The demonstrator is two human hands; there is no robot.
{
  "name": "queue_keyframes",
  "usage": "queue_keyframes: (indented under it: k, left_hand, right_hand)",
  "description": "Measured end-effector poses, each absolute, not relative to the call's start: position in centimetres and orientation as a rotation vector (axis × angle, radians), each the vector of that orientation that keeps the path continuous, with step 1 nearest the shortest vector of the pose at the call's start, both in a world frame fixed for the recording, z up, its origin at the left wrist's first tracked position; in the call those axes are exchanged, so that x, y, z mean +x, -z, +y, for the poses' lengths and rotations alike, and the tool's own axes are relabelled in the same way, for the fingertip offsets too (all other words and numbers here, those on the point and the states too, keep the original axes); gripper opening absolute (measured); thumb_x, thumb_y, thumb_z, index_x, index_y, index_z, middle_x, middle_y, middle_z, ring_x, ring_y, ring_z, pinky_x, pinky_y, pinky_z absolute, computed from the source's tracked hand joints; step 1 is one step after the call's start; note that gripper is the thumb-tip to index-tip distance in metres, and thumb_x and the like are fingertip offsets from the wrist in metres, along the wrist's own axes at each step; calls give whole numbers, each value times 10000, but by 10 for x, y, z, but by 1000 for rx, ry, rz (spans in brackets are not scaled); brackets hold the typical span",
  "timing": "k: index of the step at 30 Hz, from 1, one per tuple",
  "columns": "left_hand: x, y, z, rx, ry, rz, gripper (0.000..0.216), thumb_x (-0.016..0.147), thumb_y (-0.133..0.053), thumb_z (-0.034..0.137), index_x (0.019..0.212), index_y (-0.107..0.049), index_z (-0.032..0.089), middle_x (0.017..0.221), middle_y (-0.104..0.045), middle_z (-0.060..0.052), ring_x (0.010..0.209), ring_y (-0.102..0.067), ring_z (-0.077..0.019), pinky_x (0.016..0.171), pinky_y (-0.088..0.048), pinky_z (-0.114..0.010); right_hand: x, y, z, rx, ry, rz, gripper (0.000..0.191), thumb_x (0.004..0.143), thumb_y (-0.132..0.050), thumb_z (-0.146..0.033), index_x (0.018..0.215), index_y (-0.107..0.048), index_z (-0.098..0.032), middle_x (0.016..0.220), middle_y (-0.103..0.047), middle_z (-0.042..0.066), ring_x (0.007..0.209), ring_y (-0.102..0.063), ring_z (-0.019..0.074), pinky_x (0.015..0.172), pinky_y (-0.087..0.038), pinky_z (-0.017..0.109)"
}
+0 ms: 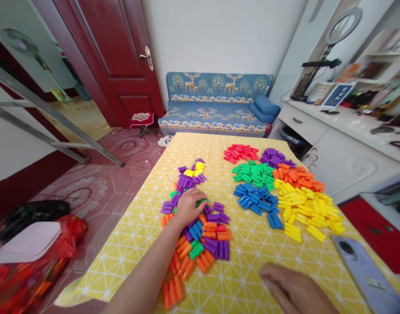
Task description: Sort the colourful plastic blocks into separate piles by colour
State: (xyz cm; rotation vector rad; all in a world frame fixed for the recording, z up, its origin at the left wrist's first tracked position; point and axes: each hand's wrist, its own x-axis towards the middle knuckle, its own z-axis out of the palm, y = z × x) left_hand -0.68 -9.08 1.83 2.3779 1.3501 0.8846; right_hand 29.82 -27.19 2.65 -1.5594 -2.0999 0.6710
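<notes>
My left hand (189, 206) reaches across a mixed heap of plastic pegs (203, 235) on the yellow tablecloth (249, 244); its fingers curl over a green peg (201, 201) among purple ones. My right hand (294, 290) lies flat on the cloth near the front edge, fingers together, holding nothing. To the right lie sorted piles: red pegs (241, 153), purple pegs (274, 157), green pegs (255, 172), orange pegs (296, 175), blue pegs (257, 198) and yellow pegs (306, 207).
A phone (363, 268) lies face down at the table's right front corner. A white cabinet (337, 152) stands to the right, a blue sofa (216, 109) behind, a red door (115, 56) at the left. Bags (30, 248) sit on the floor.
</notes>
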Motion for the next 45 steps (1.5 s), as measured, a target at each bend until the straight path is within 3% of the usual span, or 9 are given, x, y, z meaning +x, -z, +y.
queue_keyframes:
  k: [4,8,16,22,29,38,45]
  left_hand:
    - [-6,-21,-91,2364,-887,1352,172,866,-565,242,945,-716,225,1013,-705,-39,986,-606,-198,922,-454,-365]
    - [-5,-22,-92,2347,-907,1363,177,864,-566,248,950,-720,231,1012,-701,-47,988,-604,-202,922,-460,-370]
    - [-4,-22,-91,2314,-926,1356,184,865,-560,250,950,-722,246,1015,-702,-48,996,-607,-207,920,-475,-388]
    - [-4,-21,-90,2293,-916,1364,190,876,-550,258,951,-725,260,1024,-703,-45,1012,-611,-208,923,-483,-391]
    - [-4,-20,-88,2269,-909,1382,194,875,-552,255,956,-725,284,1033,-704,-35,1033,-611,-211,937,-489,-391]
    - [-5,-20,-88,2256,-888,1401,200,883,-542,277,959,-726,285,1043,-706,-52,1049,-609,-228,937,-498,-417]
    - [-4,-19,-88,2267,-903,1387,195,885,-544,271,961,-723,280,1041,-705,-45,1043,-607,-216,941,-488,-403]
  right_hand:
    - [235,-49,-163,-1513,-638,-2143,287,894,-449,-186,1112,-629,-237,1079,-621,65,868,-624,171,802,-498,316]
    - [199,-42,-105,-1636,-575,-2140,391,830,-562,-223,1220,-592,-215,1124,-599,83,934,-619,186,803,-472,285]
    - [185,-43,-92,-1673,-450,-2496,234,770,-580,-221,980,-683,-218,960,-647,68,882,-633,198,701,-412,256]
    - [248,-78,-28,-1723,-198,-2442,181,785,-569,-312,875,-702,-229,879,-703,46,818,-639,190,668,-404,251]
    - [391,-107,103,-2328,260,-2006,422,830,-524,-427,1130,-632,-150,1018,-692,154,930,-643,271,664,-414,296]
    - [444,-66,141,-2521,224,-1805,376,838,-543,-369,1118,-637,-137,1095,-662,186,981,-628,282,675,-415,321]
    - [433,-74,129,-2402,171,-1869,316,856,-519,-366,1000,-717,-168,1088,-658,149,972,-621,265,690,-419,306]
